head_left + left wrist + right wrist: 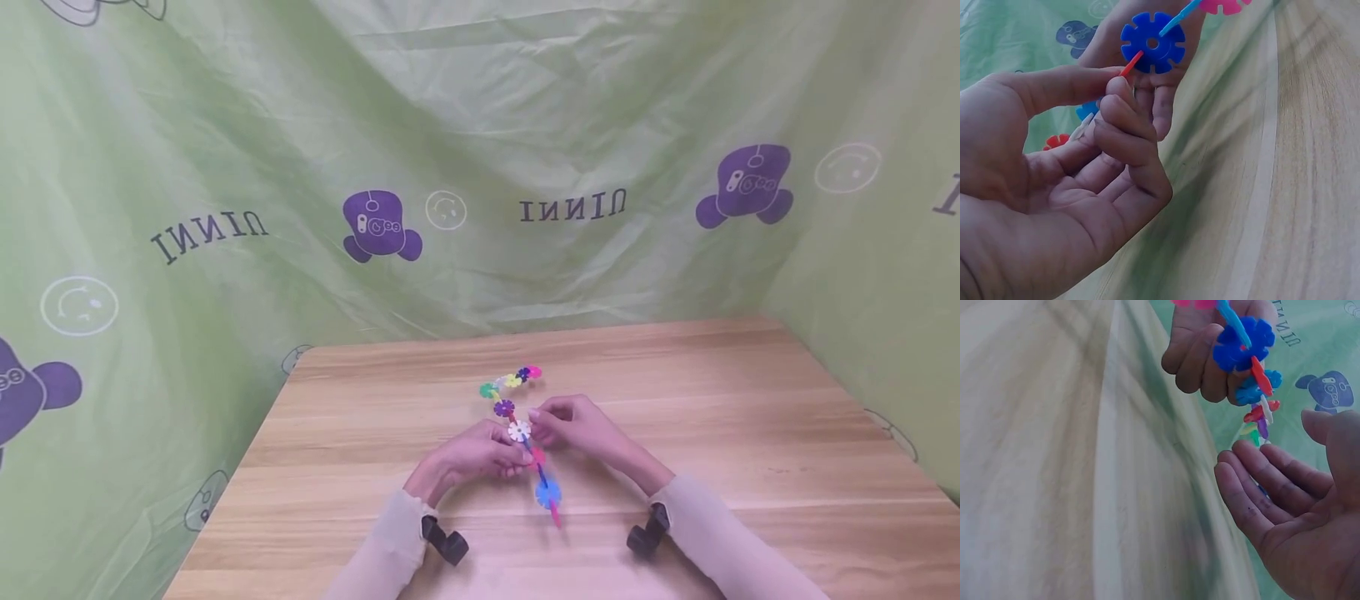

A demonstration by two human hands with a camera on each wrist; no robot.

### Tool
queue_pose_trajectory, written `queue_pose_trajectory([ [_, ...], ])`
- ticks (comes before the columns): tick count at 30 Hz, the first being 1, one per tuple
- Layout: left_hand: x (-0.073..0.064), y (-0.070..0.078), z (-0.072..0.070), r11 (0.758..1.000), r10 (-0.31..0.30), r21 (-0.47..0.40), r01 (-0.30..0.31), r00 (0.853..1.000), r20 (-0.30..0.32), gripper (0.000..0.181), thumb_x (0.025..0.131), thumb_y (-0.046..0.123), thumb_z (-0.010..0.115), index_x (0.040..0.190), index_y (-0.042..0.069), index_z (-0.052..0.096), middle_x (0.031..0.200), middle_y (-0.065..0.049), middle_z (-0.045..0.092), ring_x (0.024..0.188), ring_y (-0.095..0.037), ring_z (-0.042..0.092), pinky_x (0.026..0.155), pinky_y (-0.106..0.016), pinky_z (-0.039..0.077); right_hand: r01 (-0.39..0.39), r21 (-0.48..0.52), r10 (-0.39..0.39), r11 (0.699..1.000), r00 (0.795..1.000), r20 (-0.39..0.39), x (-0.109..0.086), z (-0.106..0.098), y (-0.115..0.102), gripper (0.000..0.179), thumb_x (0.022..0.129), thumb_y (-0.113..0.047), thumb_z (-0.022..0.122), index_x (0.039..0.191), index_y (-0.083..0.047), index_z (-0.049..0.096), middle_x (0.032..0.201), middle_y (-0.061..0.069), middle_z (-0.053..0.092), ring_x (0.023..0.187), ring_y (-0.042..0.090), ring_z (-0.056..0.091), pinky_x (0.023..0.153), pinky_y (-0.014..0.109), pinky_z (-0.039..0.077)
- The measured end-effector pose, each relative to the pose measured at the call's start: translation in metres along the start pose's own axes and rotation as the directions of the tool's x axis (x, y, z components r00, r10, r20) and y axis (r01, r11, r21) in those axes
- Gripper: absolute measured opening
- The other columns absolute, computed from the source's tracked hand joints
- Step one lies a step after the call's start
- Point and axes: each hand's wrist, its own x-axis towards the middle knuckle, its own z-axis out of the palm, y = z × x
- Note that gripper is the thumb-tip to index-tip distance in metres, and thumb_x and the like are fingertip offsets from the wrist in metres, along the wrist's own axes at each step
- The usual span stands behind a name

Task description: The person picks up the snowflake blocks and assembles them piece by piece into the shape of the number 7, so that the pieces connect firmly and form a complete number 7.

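Note:
A chain of colourful slotted plastic discs, joined edge to edge, slants between the hands, with a white disc (519,431) near its middle. My left hand (476,450) pinches a red disc (1131,64) of the chain between thumb and index finger. Joined to that red disc is a dark blue disc (1169,45), with a light blue one beyond it. Right of the chain is my right hand (585,427), its fingers extended and thumb apart in the right wrist view, holding nothing. A blue disc (548,494) and a pink disc (555,515) form the near end.
The chain's far part bends right past a green disc (487,390) to a pink disc (534,372). Below it lies a wood-grain table (360,500). A green printed curtain (480,275) hangs behind and at both sides. Black cameras (450,547) sit at both wrists.

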Motion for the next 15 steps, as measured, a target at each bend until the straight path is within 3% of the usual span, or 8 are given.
queue_pose_trajectory([
  [7,0.001,0.004,0.003,1.000,-0.006,0.011,0.005,0.998,0.057,0.023,0.095,0.009,0.072,0.112,-0.007,0.075,0.084,0.002,0.077,0.069,-0.008,0.058,0.065,-0.018,0.048,-0.081,0.144,0.072,0.986,0.995,0.066,0.012,-0.001,0.003,0.039,0.108,-0.028,0.058,0.126,0.005,0.069,0.112,0.020,0.079,0.099,0.027,0.079,0.094,0.039,0.065],
  [15,0.004,0.007,0.006,1.000,-0.001,0.020,-0.001,0.995,0.102,0.024,0.094,0.007,0.071,0.112,-0.010,0.073,0.083,0.002,0.074,0.068,-0.007,0.057,0.065,-0.017,0.048,-0.124,0.385,0.075,0.915,0.987,0.139,0.015,-0.005,0.009,0.041,0.108,-0.022,0.057,0.125,0.014,0.065,0.105,0.014,0.080,0.093,0.018,0.077,0.091,0.039,0.066],
])
